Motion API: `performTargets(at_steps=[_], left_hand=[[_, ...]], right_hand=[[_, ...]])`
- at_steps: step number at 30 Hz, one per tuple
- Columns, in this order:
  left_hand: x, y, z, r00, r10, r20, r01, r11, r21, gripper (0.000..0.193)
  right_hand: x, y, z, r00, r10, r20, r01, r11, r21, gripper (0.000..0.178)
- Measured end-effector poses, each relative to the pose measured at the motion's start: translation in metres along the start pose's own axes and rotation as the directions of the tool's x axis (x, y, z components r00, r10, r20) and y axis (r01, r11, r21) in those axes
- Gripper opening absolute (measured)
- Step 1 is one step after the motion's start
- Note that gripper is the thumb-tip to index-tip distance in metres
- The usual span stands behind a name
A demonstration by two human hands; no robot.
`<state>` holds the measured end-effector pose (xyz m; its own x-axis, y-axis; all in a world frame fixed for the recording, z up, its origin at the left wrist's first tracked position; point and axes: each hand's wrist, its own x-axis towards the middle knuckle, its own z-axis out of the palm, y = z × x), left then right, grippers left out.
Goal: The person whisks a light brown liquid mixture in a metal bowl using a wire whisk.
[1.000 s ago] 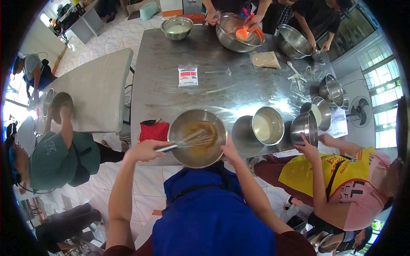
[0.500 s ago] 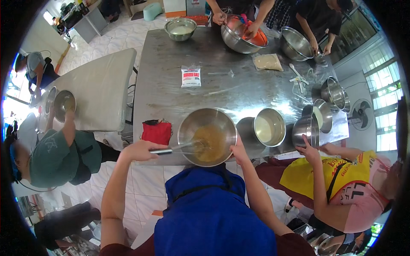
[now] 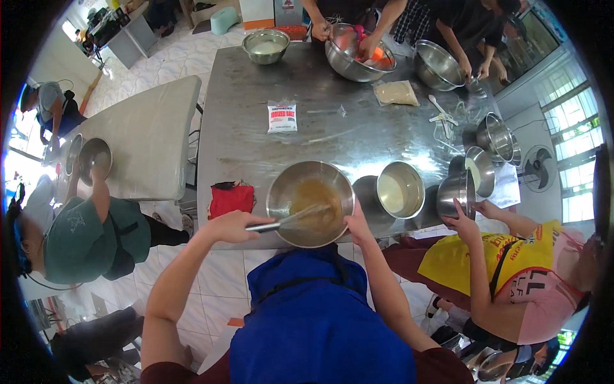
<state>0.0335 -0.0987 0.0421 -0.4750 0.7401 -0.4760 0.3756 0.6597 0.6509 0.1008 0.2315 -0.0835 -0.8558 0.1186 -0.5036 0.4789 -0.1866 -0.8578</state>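
My left hand (image 3: 235,226) is closed round the handle of a whisk (image 3: 300,215), whose wires dip into a brownish-yellow liquid (image 3: 312,194). That liquid lies in a wide steel mixing bowl (image 3: 279,185) at the near edge of the table. At the bowl's right side, my right hand (image 3: 359,224) grips the rim, and the bowl is tilted a little toward me. To the left of the bowl lies a red cloth item (image 3: 231,201) with a dark part on top. A steel pot (image 3: 401,190) with pale contents stands to its right.
On the steel table (image 3: 249,153) are a white salt packet (image 3: 282,118), a bag of tan powder (image 3: 396,93) and white utensils (image 3: 442,116). A co-worker in a yellow apron (image 3: 505,256) holds a steel bowl (image 3: 451,194) at right. Others handle a large bowl (image 3: 358,67) across the table.
The whisk has swung across the liquid toward the right side of the bowl, with my left hand shifting right. My right hand stays on the rim. The view has shifted slightly.
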Motion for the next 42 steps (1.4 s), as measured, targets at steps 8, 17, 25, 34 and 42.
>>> performTargets(at_steps=[8,17,25,34,42], left_hand=[[0.003,0.01,-0.005,0.996,-0.083,-0.028,0.079,0.989,-0.122,0.056],[-0.027,-0.001,0.004,0.983,-0.111,-0.149,0.087,0.984,-0.154,0.053],[-0.064,0.005,0.007,0.863,-0.488,-0.126,0.474,0.871,-0.129,0.054],[-0.118,0.008,0.04,0.799,-0.589,-0.121,0.576,0.807,-0.128,0.055],[-0.128,0.025,0.072,0.799,-0.56,-0.219,0.495,0.819,-0.289,0.054]], right_hand=[[0.012,0.026,-0.011,0.996,-0.071,0.051,0.078,0.983,-0.168,0.089],[0.016,0.021,0.014,0.991,0.058,0.118,-0.048,0.996,-0.081,0.083],[0.021,0.031,0.041,0.971,0.16,0.18,-0.134,0.98,-0.146,0.081],[0.057,0.059,0.043,0.92,0.148,0.363,-0.06,0.968,-0.243,0.085],[0.078,0.062,0.049,0.93,0.113,0.349,-0.036,0.975,-0.219,0.089]])
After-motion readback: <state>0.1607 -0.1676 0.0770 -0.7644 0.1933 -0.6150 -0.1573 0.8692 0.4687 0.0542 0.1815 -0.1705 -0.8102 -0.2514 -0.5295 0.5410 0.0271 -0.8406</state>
